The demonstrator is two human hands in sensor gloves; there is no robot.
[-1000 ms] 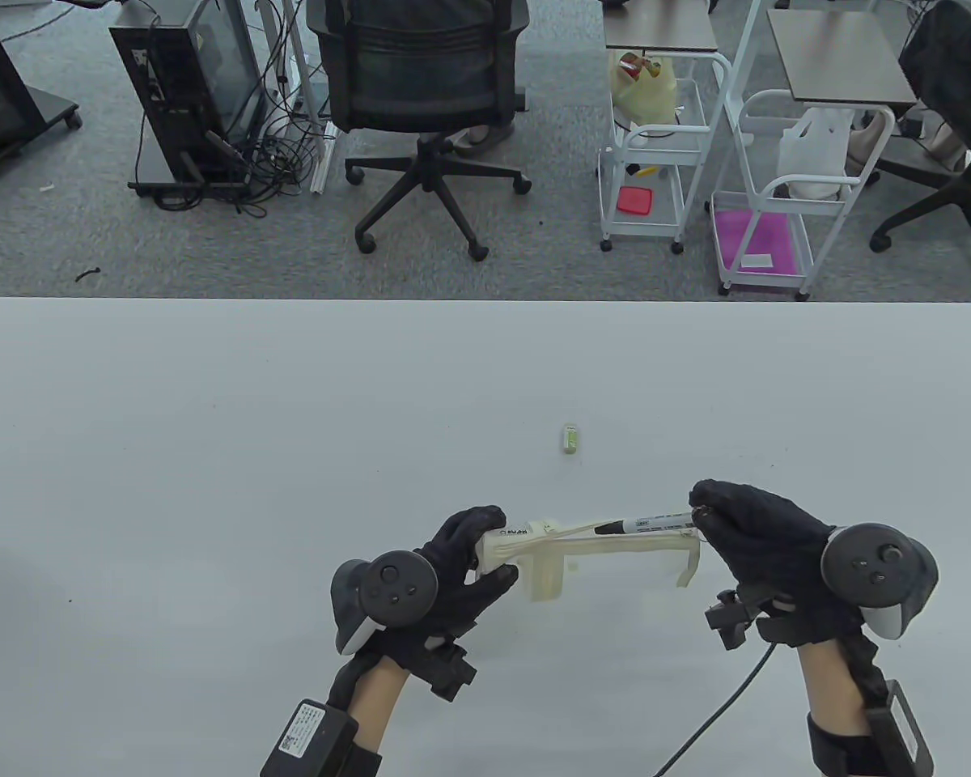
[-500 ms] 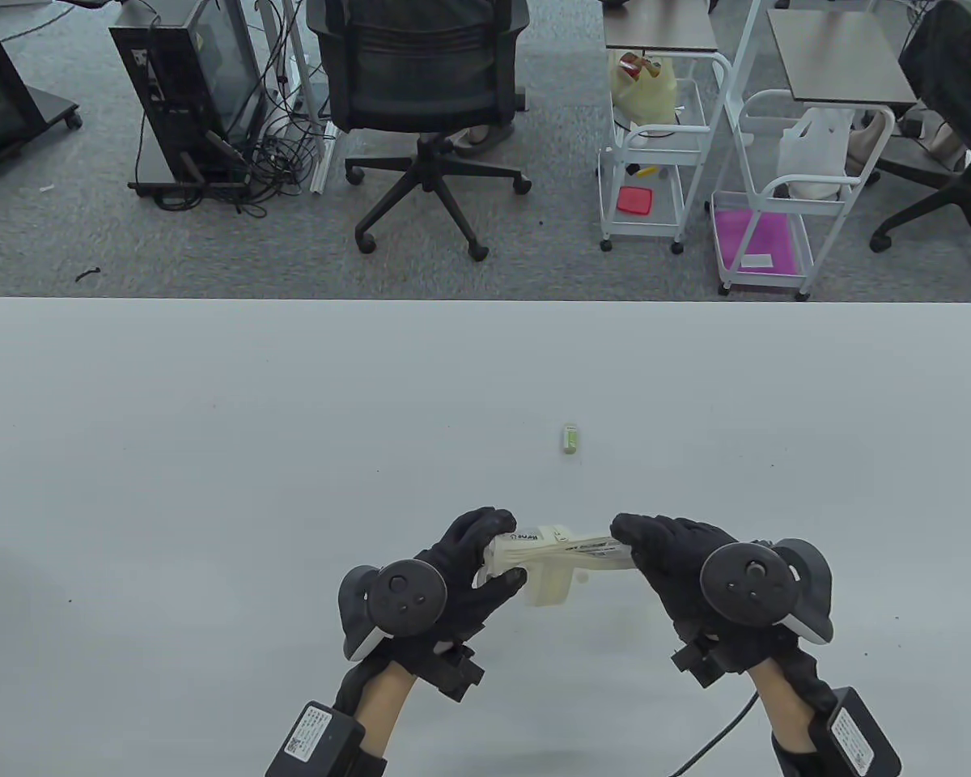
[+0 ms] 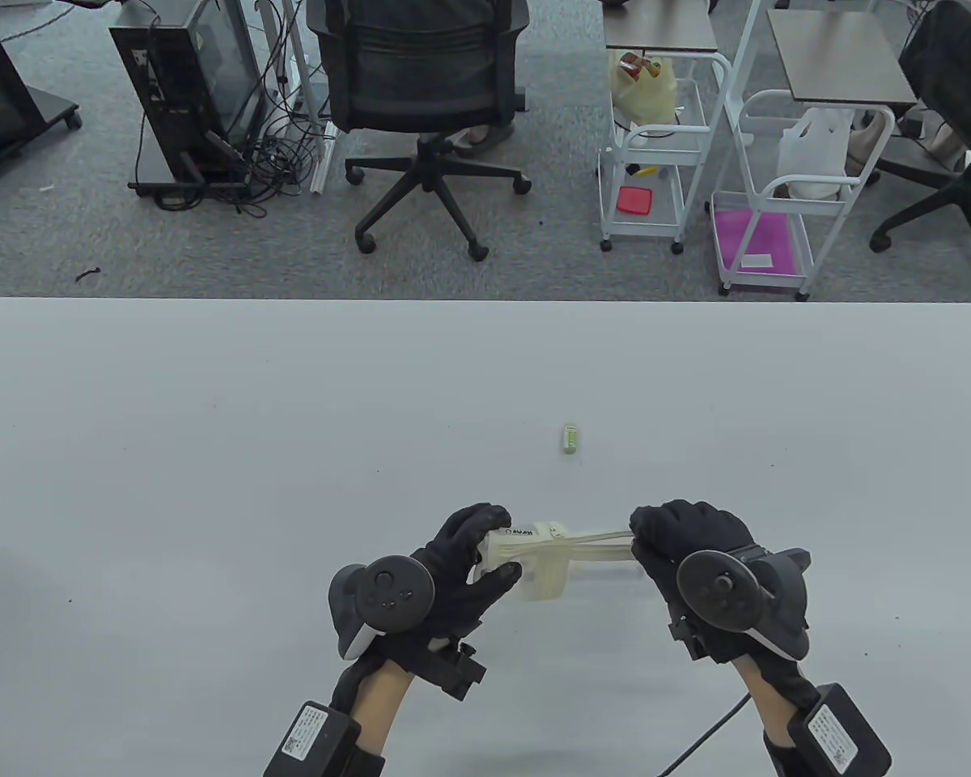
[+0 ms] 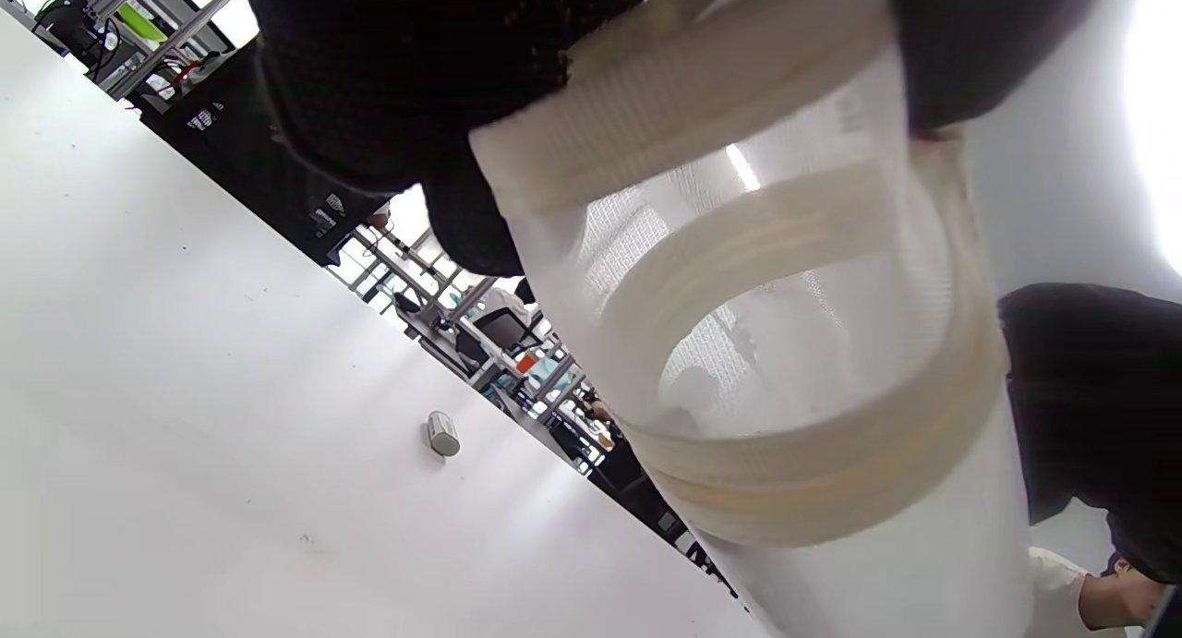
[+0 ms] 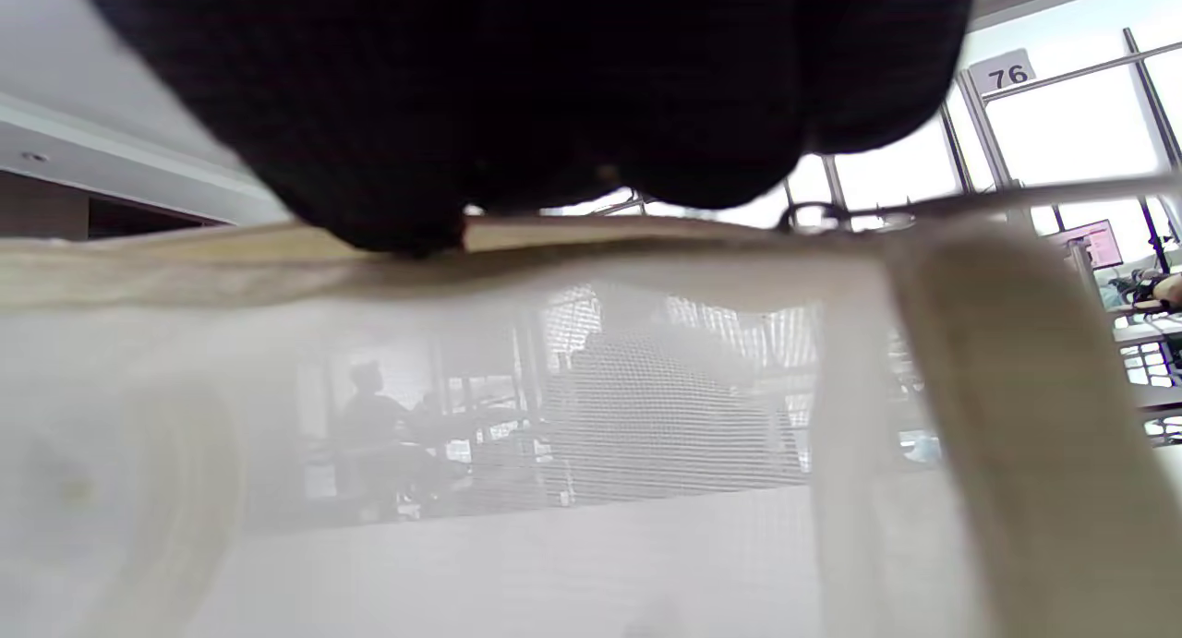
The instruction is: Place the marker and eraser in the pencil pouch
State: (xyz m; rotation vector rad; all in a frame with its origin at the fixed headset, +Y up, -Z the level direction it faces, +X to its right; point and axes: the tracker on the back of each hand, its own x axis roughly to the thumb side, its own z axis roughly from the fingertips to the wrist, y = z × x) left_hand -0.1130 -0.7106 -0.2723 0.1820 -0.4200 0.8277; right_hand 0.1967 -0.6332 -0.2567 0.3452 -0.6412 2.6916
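The pale mesh pencil pouch point(image 3: 544, 568) hangs a little above the table between my hands. My left hand point(image 3: 489, 550) grips its left end; in the left wrist view the pouch point(image 4: 785, 343) gapes open below my fingers point(image 4: 416, 84). My right hand point(image 3: 651, 538) pinches the pouch's upper edge at the right; in the right wrist view the fingers point(image 5: 554, 84) sit on the zipper band of the pouch point(image 5: 591, 389). The marker shows in no view. The small green eraser point(image 3: 569, 438) lies on the table beyond the pouch, and also shows in the left wrist view point(image 4: 443, 433).
The white table point(image 3: 210, 453) reaches its far edge at mid-frame. Beyond it stand an office chair point(image 3: 421, 89), a computer tower point(image 3: 186, 89) and two white carts point(image 3: 655, 146).
My right hand moved left toward the pouch with the black marker, whose tip slid into the opening. The marker has gone out of sight, and the right hand now holds the pouch's edge.
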